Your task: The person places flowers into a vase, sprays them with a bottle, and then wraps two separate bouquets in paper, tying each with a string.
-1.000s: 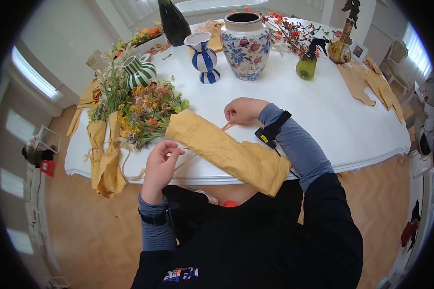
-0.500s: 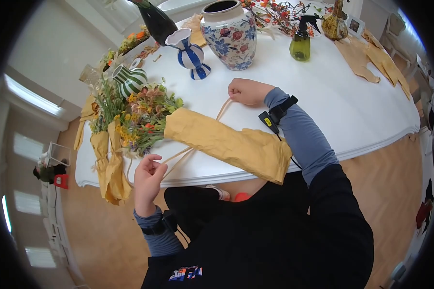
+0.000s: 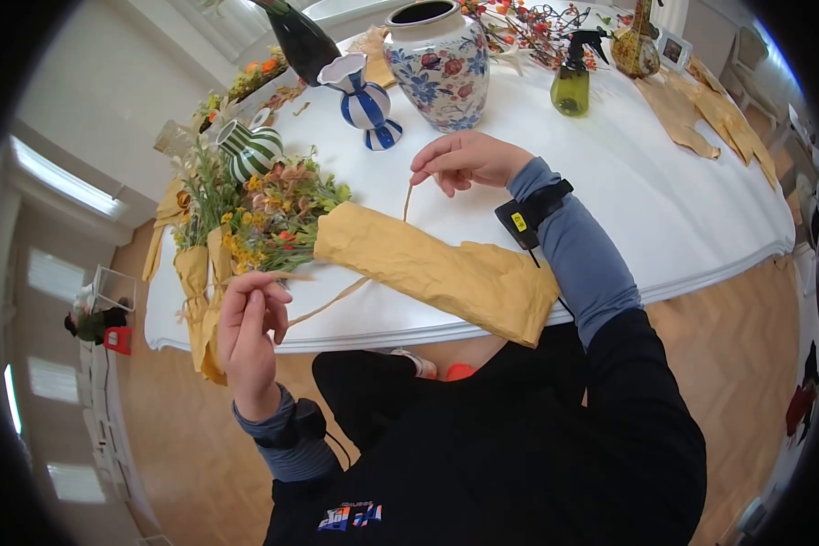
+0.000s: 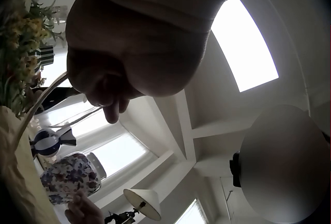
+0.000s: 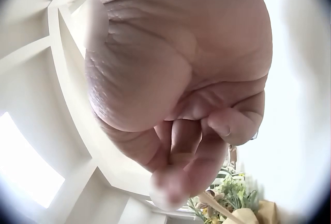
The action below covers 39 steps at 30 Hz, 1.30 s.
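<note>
A yellow paper-wrapped bundle (image 3: 437,273) lies across the table's front edge, tilted, its lower right end by the person's lap. Beyond it the right hand (image 3: 471,162) pinches one end of a thin tan cord (image 3: 407,202) between thumb and fingers. At the bundle's left, the left hand (image 3: 251,335) holds the cord, one stretch (image 3: 332,300) running to the paper and a loose tip pointing right. Part of the cord is hidden by the bundle. In the right wrist view the cord (image 5: 220,206) leaves the right fingertips.
Mixed flowers (image 3: 287,205) and wrapped bunches (image 3: 192,282) lie at the left, beside a green-striped vase (image 3: 250,150). Farther back stand a blue-striped vase (image 3: 366,105), a floral vase (image 3: 439,73) and a green spray bottle (image 3: 571,91). Paper pieces (image 3: 678,114) lie at the right.
The left hand has moved left and its cord tip now points right. The right hand first drew the cord away from the bundle, then its fingers spread more. The view has shifted.
</note>
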Each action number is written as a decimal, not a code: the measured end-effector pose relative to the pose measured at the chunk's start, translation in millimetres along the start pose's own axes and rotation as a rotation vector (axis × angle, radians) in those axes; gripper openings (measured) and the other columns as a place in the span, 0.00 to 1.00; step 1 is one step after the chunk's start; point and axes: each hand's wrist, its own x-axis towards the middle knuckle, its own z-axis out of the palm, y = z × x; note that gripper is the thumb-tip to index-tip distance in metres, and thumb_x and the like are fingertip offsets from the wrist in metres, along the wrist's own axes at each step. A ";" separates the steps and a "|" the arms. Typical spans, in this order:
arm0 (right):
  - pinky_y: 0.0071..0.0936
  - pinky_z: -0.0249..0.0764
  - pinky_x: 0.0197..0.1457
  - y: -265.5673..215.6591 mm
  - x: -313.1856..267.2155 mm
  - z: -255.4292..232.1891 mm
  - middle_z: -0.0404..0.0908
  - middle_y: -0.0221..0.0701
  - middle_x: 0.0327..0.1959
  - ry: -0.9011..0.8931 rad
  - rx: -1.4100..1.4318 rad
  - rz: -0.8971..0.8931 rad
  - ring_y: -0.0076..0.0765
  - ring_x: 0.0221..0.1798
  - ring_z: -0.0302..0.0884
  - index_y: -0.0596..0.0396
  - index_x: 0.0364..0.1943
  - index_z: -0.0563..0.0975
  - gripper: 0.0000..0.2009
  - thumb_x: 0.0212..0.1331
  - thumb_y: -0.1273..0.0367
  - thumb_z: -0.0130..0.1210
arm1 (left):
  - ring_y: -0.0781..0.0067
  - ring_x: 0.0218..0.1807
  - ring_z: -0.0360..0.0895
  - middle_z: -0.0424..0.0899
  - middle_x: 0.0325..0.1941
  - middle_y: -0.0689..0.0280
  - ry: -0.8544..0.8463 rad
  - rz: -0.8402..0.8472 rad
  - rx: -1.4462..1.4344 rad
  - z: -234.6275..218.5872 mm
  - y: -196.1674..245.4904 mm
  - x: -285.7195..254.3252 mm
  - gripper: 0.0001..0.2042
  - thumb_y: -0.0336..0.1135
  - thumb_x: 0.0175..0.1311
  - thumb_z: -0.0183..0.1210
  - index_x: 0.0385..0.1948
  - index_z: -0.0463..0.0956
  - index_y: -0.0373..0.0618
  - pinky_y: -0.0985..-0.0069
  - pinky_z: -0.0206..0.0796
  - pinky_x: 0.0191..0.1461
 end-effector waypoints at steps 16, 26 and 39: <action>0.31 0.72 0.64 28.7 25.3 53.4 0.86 0.30 0.49 -0.030 -0.384 -0.157 0.27 0.51 0.81 0.57 0.49 0.83 0.18 0.76 0.56 0.55 | 0.65 0.78 0.64 0.72 0.74 0.58 -0.684 0.092 0.157 125.5 -25.6 152.8 0.23 0.27 0.79 0.44 0.74 0.64 0.35 0.67 0.53 0.80; 0.22 0.70 0.45 28.2 20.8 60.7 0.75 0.21 0.33 -0.246 -0.129 -0.037 0.20 0.38 0.71 0.55 0.44 0.78 0.10 0.71 0.63 0.56 | 0.67 0.64 0.78 0.77 0.71 0.53 -0.457 0.070 0.355 110.2 -95.2 163.2 0.25 0.31 0.79 0.50 0.75 0.62 0.39 0.71 0.68 0.68; 0.17 0.66 0.38 39.8 34.1 59.4 0.78 0.20 0.31 -0.060 -0.155 0.024 0.16 0.32 0.69 0.58 0.50 0.83 0.15 0.78 0.60 0.52 | 0.84 0.36 0.78 0.83 0.38 0.70 -0.029 -0.027 0.145 103.3 -115.2 97.4 0.10 0.35 0.73 0.63 0.46 0.79 0.38 0.83 0.70 0.42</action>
